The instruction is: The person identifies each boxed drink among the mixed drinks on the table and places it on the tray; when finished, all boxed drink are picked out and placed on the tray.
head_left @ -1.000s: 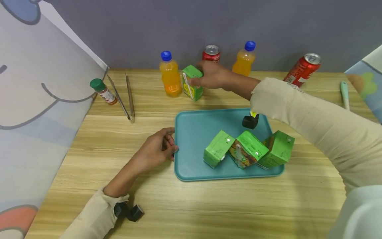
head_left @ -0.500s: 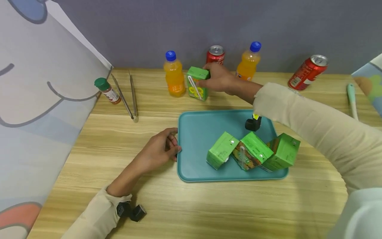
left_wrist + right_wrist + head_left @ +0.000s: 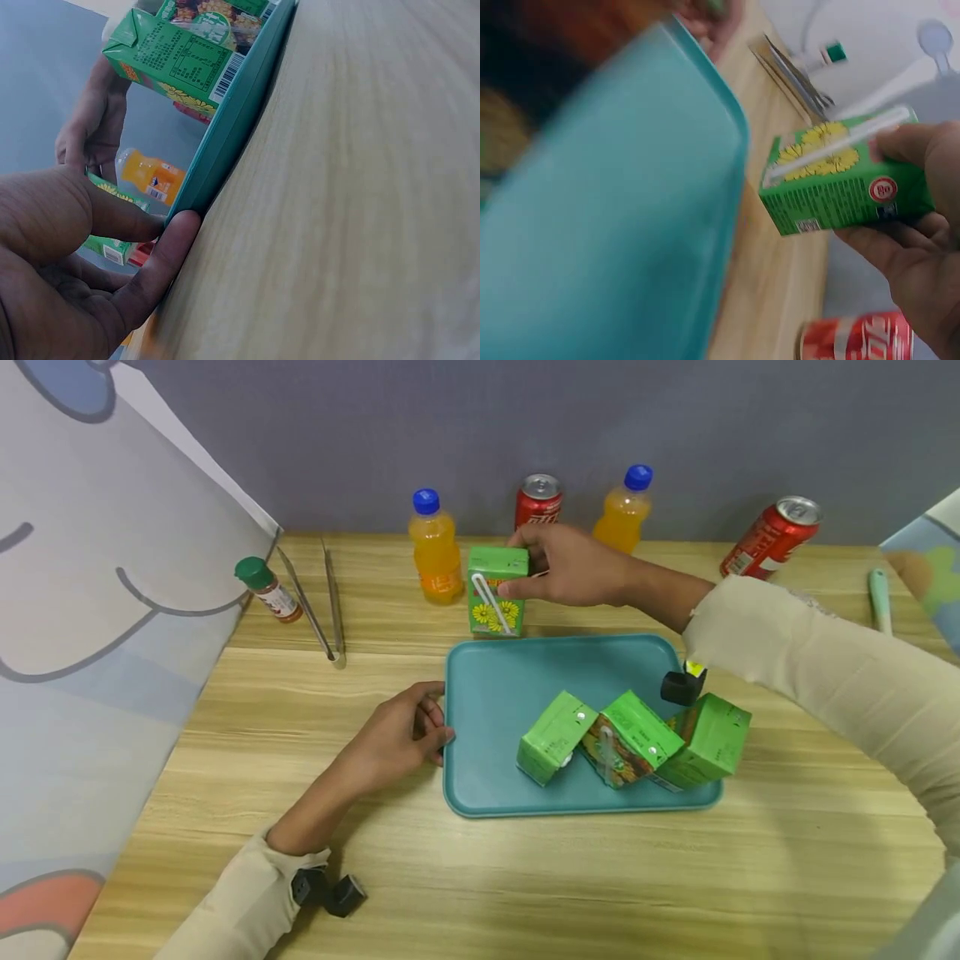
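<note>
My right hand (image 3: 573,564) grips a green juice box (image 3: 495,597) with yellow flowers and a white straw on its front. The thumb lies on the straw side, the fingers behind. The box is upright, just behind the far rim of the teal tray (image 3: 480,693); in the right wrist view the juice box (image 3: 840,172) looks lifted off the table. My left hand (image 3: 393,735) pinches the tray's left rim, and the left wrist view shows the thumb (image 3: 127,217) and a finger at the edge. On the tray stand three more green drink boxes (image 3: 558,735).
Along the back stand two orange drink bottles (image 3: 437,556) and two red cans (image 3: 772,539), one partly behind my right hand. Metal tongs (image 3: 330,610) and a green-capped spice jar (image 3: 268,589) lie at the left. A pale green handle (image 3: 879,597) is at the far right.
My right hand has brought the juice box from beside the orange bottle forward toward the tray's far edge, turning its front toward me. The left hand stays on the rim.
</note>
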Motion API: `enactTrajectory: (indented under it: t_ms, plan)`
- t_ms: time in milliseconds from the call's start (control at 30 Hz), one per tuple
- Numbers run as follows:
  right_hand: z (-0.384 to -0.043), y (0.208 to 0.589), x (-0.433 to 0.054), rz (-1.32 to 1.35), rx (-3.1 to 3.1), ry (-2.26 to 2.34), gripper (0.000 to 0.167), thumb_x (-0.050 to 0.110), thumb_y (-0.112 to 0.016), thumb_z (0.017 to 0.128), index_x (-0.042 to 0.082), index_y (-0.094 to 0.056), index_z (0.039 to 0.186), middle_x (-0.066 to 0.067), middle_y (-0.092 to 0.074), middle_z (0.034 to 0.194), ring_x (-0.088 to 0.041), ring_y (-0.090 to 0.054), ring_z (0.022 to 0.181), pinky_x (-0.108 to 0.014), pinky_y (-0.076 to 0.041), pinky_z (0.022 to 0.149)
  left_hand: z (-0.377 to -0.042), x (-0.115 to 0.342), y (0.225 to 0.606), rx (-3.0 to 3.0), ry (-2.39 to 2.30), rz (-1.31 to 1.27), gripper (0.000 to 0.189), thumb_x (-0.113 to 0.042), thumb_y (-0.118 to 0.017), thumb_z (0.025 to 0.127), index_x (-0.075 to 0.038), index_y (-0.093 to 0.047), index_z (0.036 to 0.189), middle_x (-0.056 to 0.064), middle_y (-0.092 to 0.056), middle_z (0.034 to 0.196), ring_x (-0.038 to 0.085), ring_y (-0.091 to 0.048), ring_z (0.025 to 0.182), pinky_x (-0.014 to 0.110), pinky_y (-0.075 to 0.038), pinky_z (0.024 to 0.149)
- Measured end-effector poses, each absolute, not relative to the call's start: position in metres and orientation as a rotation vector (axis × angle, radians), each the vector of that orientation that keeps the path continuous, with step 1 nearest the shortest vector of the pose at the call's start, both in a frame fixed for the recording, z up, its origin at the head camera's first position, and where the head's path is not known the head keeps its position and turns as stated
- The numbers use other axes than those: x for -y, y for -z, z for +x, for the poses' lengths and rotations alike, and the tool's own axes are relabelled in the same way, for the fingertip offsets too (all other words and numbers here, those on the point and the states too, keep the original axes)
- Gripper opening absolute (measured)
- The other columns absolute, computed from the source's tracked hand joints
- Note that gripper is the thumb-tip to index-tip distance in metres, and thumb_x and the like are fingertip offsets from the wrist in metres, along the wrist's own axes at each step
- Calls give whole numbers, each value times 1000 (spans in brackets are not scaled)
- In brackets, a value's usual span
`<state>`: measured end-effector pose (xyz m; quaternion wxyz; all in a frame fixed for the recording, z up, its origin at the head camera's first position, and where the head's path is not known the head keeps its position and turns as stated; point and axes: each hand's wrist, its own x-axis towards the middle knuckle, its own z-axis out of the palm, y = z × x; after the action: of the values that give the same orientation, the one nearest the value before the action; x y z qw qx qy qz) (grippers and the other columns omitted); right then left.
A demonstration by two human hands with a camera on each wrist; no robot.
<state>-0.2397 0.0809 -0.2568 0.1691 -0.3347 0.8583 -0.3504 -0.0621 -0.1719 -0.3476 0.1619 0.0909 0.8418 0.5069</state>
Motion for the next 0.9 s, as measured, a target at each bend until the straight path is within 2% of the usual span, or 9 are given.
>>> enactTrajectory:
  t_ms: [300, 700, 800, 900]
  plan:
    - [-181, 253, -67, -897, -2538, 869, 44, 38, -77, 90, 13, -58, 121, 4, -71, 104, -14, -66, 89, -29, -60, 76, -62, 172, 347, -2407, -1449, 269, 60, 3, -66, 95, 4, -38, 147, 16, -55, 104, 23, -62, 81, 27, -65, 62]
    - [-129, 242, -57, -811, -2606, 917, 43, 42, -77, 88, 15, -59, 116, 6, -69, 93, -13, -61, 78, -28, -55, 65, -61, 173, 345, -2397, -1460, 279, 58, 3, -66, 95, 4, -39, 146, 17, -55, 102, 23, -63, 77, 29, -65, 62]
    - [-116, 243, -55, -823, -2622, 918, 42, 43, -78, 87, 15, -59, 113, 6, -67, 90, -13, -59, 73, -27, -54, 59, -61, 173, 346, -2383, -1471, 283, 50, 2, -66, 95, 4, -43, 139, 17, -54, 100, 24, -64, 77, 30, -65, 62]
    - [-105, 246, -53, -832, -2622, 929, 40, 41, -79, 86, 15, -58, 109, 7, -67, 87, -12, -58, 68, -27, -52, 54, -61, 173, 347, -2373, -1470, 281, 35, 3, -65, 96, 4, -47, 125, 18, -55, 96, 24, -64, 75, 30, -65, 62]
